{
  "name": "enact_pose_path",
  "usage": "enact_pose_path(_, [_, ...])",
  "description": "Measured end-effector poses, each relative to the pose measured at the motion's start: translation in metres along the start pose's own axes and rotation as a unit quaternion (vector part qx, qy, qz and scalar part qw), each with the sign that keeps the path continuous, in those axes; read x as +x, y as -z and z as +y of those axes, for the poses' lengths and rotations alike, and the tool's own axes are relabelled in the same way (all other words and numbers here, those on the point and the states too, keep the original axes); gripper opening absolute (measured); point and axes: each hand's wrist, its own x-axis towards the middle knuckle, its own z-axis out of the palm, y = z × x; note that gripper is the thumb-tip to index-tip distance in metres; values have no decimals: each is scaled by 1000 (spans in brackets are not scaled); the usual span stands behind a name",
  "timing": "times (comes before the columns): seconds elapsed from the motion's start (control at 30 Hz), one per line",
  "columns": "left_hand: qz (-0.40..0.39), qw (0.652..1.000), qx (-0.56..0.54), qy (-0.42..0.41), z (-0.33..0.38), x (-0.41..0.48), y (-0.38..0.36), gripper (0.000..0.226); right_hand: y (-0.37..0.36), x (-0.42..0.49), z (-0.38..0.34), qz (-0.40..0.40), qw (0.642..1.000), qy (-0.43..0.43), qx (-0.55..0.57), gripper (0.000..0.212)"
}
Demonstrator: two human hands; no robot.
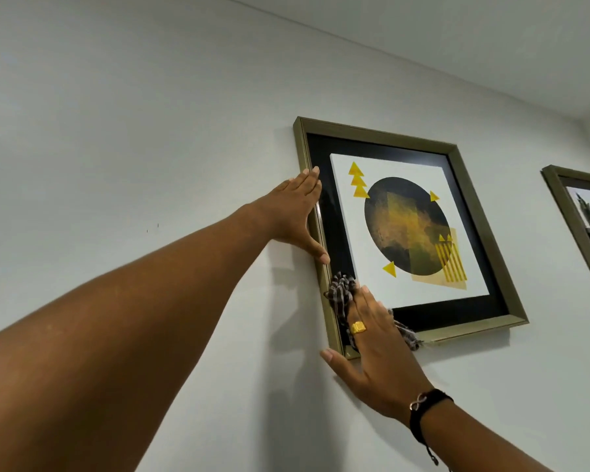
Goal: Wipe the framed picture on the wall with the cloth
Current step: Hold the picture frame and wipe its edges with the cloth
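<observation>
A framed picture (484,212) with a dull gold frame, black mat and a dark circle with yellow triangles hangs on the white wall. My left hand (295,212) lies flat against the frame's left edge, fingers together, thumb spread down along the frame. My right hand (372,345), with a gold ring and a dark wristband, presses a brown-and-white checked cloth (341,292) against the picture's lower left corner. The cloth bunches out above my fingers and sticks out again to the right of the hand, over the bottom frame rail.
A second gold-framed picture (579,212) hangs at the right edge of view, partly cut off. The ceiling line (355,39) runs above. Bare white wall (116,131) spreads to the left and below.
</observation>
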Motion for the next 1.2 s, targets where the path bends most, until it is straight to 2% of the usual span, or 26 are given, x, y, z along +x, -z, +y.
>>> enact_pose_path(0.17, [-2,1000,12,8,2,1,3,146,2,-31,26,-28,997,50,-55,84])
enact_pose_path(0.27, [2,1000,1,10,3,0,1,147,6,-38,49,-23,998,36,-54,82])
enact_pose_path(0.5, [4,1000,-8,5,1,2,0,145,16,-35,114,34,987,-149,-43,85])
enact_pose_path(0.67, [8,1000,-14,6,0,2,-3,146,30,-17,155,28,949,-314,-28,92])
enact_pose_path(0.77, [4,1000,-10,6,1,3,-3,147,32,-6,154,5,926,-378,-6,92])
enact_pose_path(0.83, [2,1000,-5,8,2,3,-1,148,30,-6,143,-2,920,-392,-7,84])
enact_pose_path(1.0, [-6,1000,18,22,8,2,4,146,24,-8,99,16,934,-358,-6,58])
enact_pose_path(1.2, [25,999,1,32,29,-32,0,121,19,-6,20,66,939,-338,8,26])
